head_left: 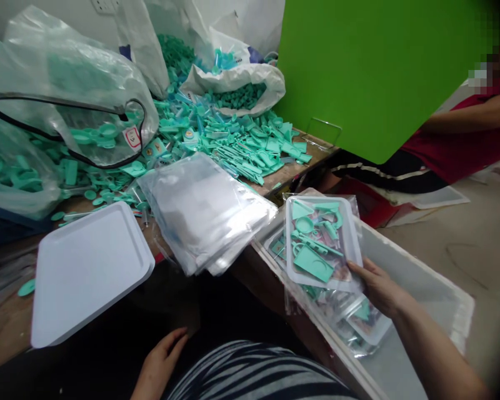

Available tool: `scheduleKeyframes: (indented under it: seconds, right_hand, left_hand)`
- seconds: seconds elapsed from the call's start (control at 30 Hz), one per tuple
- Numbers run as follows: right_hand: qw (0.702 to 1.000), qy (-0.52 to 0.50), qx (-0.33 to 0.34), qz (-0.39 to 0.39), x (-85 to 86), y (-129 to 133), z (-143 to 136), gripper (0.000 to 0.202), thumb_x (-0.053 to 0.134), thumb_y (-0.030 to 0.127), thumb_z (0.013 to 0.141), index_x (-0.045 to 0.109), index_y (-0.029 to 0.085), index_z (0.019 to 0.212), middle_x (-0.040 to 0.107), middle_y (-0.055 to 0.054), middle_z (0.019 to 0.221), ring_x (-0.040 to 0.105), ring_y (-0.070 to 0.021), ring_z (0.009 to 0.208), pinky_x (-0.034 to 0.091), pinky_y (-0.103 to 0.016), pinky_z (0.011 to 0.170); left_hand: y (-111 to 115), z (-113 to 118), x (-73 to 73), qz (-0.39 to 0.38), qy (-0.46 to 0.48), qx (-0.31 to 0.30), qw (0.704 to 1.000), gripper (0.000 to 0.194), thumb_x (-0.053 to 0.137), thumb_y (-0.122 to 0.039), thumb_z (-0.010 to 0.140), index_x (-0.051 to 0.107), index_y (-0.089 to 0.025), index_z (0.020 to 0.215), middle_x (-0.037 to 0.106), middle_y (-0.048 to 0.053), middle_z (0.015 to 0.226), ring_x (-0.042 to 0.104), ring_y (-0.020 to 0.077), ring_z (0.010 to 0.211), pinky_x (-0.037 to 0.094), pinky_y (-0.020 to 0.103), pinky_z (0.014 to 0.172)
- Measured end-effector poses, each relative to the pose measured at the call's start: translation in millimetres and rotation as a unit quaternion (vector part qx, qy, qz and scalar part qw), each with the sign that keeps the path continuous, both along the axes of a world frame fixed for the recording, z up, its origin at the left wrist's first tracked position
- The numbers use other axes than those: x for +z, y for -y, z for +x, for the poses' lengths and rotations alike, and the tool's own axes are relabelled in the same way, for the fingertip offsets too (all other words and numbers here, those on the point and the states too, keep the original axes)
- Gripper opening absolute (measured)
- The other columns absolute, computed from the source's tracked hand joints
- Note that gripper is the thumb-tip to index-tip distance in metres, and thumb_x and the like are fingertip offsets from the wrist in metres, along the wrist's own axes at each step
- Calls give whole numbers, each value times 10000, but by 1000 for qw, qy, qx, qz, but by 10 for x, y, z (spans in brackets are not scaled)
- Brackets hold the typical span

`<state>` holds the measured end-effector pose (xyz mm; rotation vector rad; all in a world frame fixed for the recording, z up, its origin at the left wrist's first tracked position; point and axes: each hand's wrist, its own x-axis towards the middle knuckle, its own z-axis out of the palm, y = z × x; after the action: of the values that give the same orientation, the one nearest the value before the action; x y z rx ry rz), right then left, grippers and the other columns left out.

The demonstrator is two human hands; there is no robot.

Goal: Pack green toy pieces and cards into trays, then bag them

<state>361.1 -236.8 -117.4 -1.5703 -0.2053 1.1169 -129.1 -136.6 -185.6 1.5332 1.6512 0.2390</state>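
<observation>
With fingers and thumb at its lower right corner, my right hand (pixel 377 283) grips a bagged white tray (pixel 353 239) over an open white bin. Inside the clear bag, the tray carries several mint-green plastic toy pieces (pixel 314 263), among them a round dish and flat parts. More bagged trays (pixel 377 328) lie beneath it in the bin (pixel 431 289). My left hand (pixel 163 353) rests low by the striped shirt, holding nothing, its visible fingers stretched out. Ahead of it lies a stack of clear plastic bags (pixel 200 205) that overhangs the table edge.
A stack of white trays (pixel 89 272) stands on the table's left. Behind are a heap of mint-green parts (pixel 241 141), a white sack (pixel 237 89) and a large clear bag (pixel 79 72). A green board (pixel 366 72) rises at right, beside another person's arm (pixel 470 118).
</observation>
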Motion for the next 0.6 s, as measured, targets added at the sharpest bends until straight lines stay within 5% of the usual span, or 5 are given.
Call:
scheduleKeyframes:
  seconds: [0.43,0.6]
  right_hand:
    - [1000,19,7,-15,0,25,-36,379,750,271,667,641,240,1028,730,-33,928,670,-186,699,537,-240,597]
    - [999,2,-9,-54,-154,139,86,308,710,260,694,627,263,991,728,-30,856,665,-217,656,531,-284,544]
  left_hand:
    - [-28,-19,-73,-23,-3,-15,1000,478,482,-575,653,715,-233,891,726,49,996,652,277,1001,502,410,941]
    - [-20,-21,-70,-8,0,-37,999,426,469,-537,700,715,-247,888,729,43,989,659,255,984,524,375,899]
